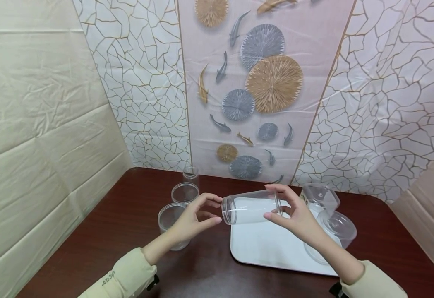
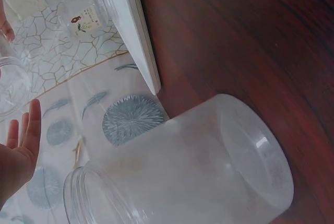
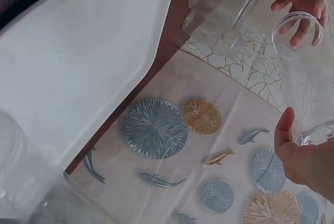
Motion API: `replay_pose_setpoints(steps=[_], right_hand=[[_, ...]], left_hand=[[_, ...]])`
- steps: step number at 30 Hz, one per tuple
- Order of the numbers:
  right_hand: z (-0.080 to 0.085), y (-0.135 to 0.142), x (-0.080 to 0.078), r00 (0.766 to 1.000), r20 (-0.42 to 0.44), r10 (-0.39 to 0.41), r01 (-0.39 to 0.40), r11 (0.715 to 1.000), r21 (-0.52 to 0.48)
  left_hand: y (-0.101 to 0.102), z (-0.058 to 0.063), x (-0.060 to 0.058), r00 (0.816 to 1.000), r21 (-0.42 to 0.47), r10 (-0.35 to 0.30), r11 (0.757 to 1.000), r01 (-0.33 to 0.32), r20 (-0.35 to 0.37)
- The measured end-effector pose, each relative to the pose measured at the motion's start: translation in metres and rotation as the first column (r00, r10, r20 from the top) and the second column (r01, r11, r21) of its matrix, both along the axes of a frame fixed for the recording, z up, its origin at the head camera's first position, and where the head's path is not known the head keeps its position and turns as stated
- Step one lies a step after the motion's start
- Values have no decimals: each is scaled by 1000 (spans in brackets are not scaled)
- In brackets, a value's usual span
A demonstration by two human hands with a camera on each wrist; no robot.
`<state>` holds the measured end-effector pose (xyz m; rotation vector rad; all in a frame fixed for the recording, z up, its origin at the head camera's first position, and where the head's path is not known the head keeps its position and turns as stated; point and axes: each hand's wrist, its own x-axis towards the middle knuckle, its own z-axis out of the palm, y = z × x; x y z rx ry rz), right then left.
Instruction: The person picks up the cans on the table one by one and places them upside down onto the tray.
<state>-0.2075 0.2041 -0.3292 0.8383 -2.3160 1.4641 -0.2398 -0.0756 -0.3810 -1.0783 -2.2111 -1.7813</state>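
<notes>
1. One wide wall covering (image 1: 153, 99) rises at the back, printed with fish, round leaves and crackle lines.
2. A dark red-brown table (image 1: 101, 240) spreads in front of it.
3. A white tray (image 1: 261, 250) rests on the table, right of the middle.
4. Three clear jars (image 1: 166, 221) stand upright in a row on the left of the table.
5. Clear tubs (image 1: 343, 229) crowd the tray's right side.
6. A clear bottle (image 1: 254, 209) lies sideways in the air above the tray, mouth to the left.
7. The right hand (image 1: 298, 213) grips its base end between thumb and fingers.
8. The left hand (image 1: 197, 216), fingers spread, is just beside the mouth; contact is unclear.
</notes>
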Motion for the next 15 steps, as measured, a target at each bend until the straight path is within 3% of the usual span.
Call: replay_pose_setpoints(steps=[15], right_hand=[[9,-6,1,997,-17,-81,83,987,134]], left_hand=[[-11,0,0,998,-35,-2,999,0,-67]])
